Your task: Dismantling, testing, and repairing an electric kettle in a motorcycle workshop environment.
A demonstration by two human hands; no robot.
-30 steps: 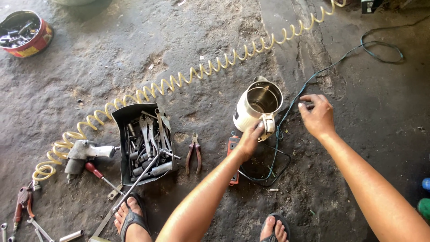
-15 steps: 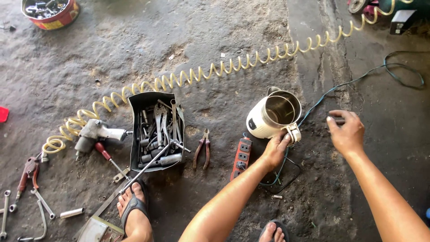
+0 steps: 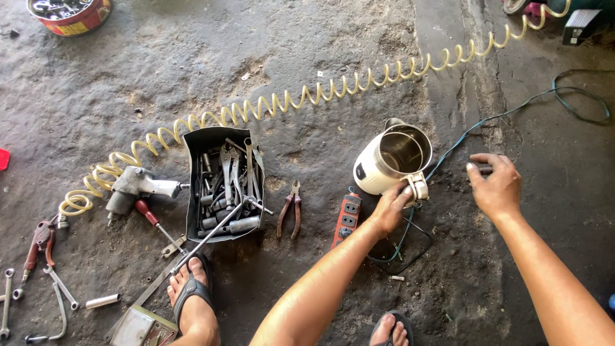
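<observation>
Rough dark concrete floor (image 3: 307, 70), stained and gritty, fills the whole frame, with a crack line running down the upper right. A long yellow coiled air hose (image 3: 307, 96) crosses from upper right down to the left edge, ending at a grey impact wrench (image 3: 138, 189) left of centre. A thin dark cable (image 3: 512, 109) loops in the upper right and runs down toward the centre. Centre left sits an open grey metal tool box (image 3: 221, 182) crammed with wrenches and sockets, a long bar sticking out of its lower edge. The white electric kettle (image 3: 391, 163), lid off and steel inside showing, stands tilted on the floor right of centre. The left hand (image 3: 391, 208) grips the kettle's handle at its lower rim, fingers wrapped around it. The right hand (image 3: 494, 186) hovers just right of the kettle, apart from it, fingers curled with a small dark object pinched at the fingertips; what it is cannot be told. A red power strip (image 3: 346, 221) lies just left of the left hand, and red-handled pliers (image 3: 289, 211) lie between it and the tool box. A red round tin (image 3: 70, 16) of parts sits at the upper left corner. A red-handled screwdriver (image 3: 154, 221), loose wrenches (image 3: 57, 295) and a socket lie at lower left. A sandalled foot (image 3: 192, 301) rests at bottom centre-left, touching the bar.
</observation>
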